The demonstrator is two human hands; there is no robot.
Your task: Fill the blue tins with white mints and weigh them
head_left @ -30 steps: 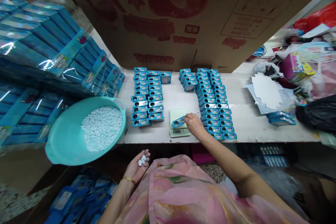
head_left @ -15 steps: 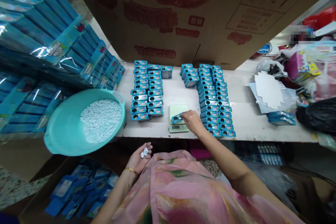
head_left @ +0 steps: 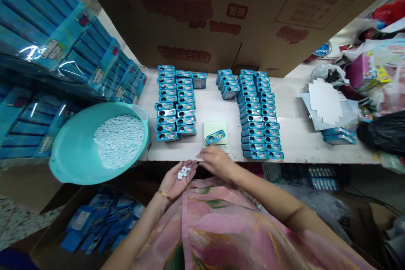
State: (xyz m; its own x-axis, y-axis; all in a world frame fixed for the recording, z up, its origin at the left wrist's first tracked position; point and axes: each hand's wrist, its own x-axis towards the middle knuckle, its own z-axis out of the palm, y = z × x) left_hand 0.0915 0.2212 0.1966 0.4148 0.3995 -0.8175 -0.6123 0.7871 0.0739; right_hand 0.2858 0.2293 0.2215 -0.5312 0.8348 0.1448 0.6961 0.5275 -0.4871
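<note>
A small, slim, glossy blue box [head_left: 216, 136] with a round dark spot at one end lies on the flat, pale green weighing scale [head_left: 212, 126] in front of you. Its long axis slants: the spotted end points left and toward you, the other end right and away.

Just off the scale's near left corner, your left hand [head_left: 174, 180] is palm up, fingers stretched out, bearing a little heap of small white pieces [head_left: 184, 172]. Your right hand [head_left: 218, 163] is at the scale's near side, fingers bent, tips close to the left hand's fingers; they blur, so I cannot tell whether they pinch anything.

The scale sits near the front edge of the white surface [head_left: 294, 135]. Strips of surface part it from the upright blue boxes on its left [head_left: 185, 107] and those on its right [head_left: 253, 112]; more surface runs behind it to a big brown cardboard carton [head_left: 202, 50], whose top is cut off. Your right hand hides part of the scale's near side. Your left forearm is cut off below.
</note>
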